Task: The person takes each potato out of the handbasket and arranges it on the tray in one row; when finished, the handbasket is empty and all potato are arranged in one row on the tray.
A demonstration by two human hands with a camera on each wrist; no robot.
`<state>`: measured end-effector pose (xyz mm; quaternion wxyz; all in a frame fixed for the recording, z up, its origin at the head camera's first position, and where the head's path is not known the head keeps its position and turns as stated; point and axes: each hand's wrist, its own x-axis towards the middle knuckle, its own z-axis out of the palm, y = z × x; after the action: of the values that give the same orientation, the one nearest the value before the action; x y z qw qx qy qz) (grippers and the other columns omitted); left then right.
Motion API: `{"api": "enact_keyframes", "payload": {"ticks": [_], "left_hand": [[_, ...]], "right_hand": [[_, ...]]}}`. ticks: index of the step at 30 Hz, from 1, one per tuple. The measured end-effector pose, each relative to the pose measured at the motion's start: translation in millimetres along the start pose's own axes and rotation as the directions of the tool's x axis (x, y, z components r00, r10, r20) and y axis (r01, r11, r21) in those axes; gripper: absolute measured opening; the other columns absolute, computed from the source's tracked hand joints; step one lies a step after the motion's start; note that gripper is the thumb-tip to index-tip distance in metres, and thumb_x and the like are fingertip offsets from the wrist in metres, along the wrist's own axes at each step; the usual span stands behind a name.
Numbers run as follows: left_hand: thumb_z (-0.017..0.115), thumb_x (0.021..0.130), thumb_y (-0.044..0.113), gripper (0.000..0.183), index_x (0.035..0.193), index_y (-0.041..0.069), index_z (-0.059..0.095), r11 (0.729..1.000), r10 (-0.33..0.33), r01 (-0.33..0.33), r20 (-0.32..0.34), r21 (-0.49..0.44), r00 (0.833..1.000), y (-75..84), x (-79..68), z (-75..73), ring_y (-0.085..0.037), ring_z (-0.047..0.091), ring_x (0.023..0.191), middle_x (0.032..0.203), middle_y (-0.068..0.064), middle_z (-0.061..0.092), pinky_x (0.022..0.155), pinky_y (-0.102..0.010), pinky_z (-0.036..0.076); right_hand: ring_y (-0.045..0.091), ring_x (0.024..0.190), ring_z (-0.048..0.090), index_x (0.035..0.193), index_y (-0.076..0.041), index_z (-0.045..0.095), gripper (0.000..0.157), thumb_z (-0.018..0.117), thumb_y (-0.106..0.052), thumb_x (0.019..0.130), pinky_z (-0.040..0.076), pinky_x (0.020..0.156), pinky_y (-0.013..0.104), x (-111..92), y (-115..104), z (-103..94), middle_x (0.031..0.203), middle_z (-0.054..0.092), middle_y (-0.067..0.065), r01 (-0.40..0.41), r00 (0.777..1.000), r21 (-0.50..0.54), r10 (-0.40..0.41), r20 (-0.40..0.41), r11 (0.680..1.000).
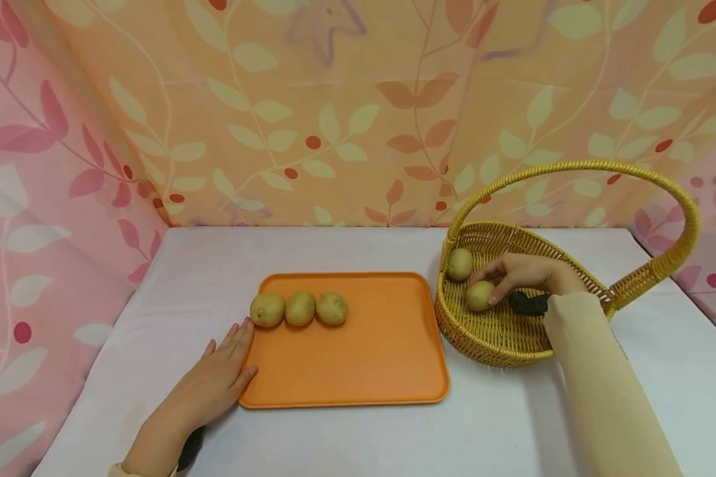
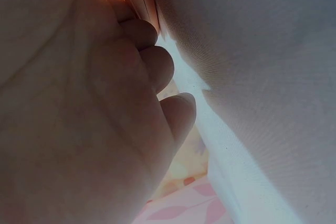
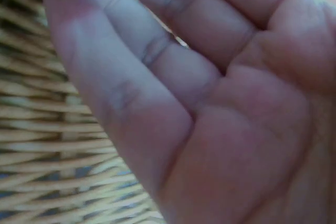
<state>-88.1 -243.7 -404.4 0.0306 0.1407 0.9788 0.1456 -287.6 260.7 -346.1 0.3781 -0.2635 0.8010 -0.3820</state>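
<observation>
The step in hand looks like picking a potato (image 1: 479, 296) out of the wicker basket (image 1: 494, 353) on the right of the bench (image 1: 346, 440). The right hand (image 1: 522, 271) reaches inside it, its grip narrow, pinching that potato between thumb and fingers; whether the potato is clear of the woven floor, I cannot tell. A second potato (image 1: 459, 264) sits just behind it, near the basket's left wall. On the orange tray (image 1: 358, 364), three potatoes (image 1: 300, 309) lie side by side toward the back left. The left hand (image 1: 215, 379) holds nothing, its fingers extended against the tray's left edge, perhaps steadying it. The next move would seem to call for a firm pinch and a lift over the rim, keeping clear of the tall handle (image 1: 579, 165).
</observation>
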Motion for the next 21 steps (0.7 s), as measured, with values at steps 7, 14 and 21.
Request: {"api": "enact_keyframes", "payload": {"ticks": [7,14,21], "left_hand": [[0.053,0.097,0.026,0.065,0.145,-0.008,0.025,1.0,-0.006,0.006,0.013,-0.005,1.0,1.2,1.0,0.9,-0.039,0.023,0.138,0.15,-0.022,0.026,0.105,-0.063,0.018],[0.053,0.097,0.026,0.065,0.145,-0.008,0.025,1.0,-0.012,0.012,0.02,0.001,1.0,2.7,1.0,-1.1,-0.038,0.022,0.138,0.15,-0.022,0.026,0.105,-0.063,0.017],[0.054,0.096,0.025,0.065,0.145,-0.008,0.025,1.0,-0.013,0.013,0.018,-0.003,1.0,2.2,-0.1,-0.5,-0.039,0.023,0.138,0.15,-0.022,0.026,0.105,-0.063,0.018]], "right_hand": [[0.011,0.093,0.061,0.116,0.007,0.062,0.047,0.078,-0.011,0.076,0.049,0.082,0.025,-9.1,-20.9,0.2,0.106,0.067,0.011,0.011,0.99,-0.131,-0.029,-0.135,0.991],[0.01,0.083,0.058,0.115,0.002,0.064,0.042,0.077,-0.012,0.077,0.051,0.072,0.025,-18.9,-42.4,6.0,0.101,0.067,0.006,0.101,0.969,-0.22,-0.146,-0.199,0.97],[0.014,0.083,0.058,0.11,-0.008,0.067,0.04,0.081,-0.018,0.074,0.05,0.07,0.026,-25.0,-62.4,17.5,0.103,0.065,0.005,0.103,0.948,-0.278,-0.179,-0.262,0.955]]}}
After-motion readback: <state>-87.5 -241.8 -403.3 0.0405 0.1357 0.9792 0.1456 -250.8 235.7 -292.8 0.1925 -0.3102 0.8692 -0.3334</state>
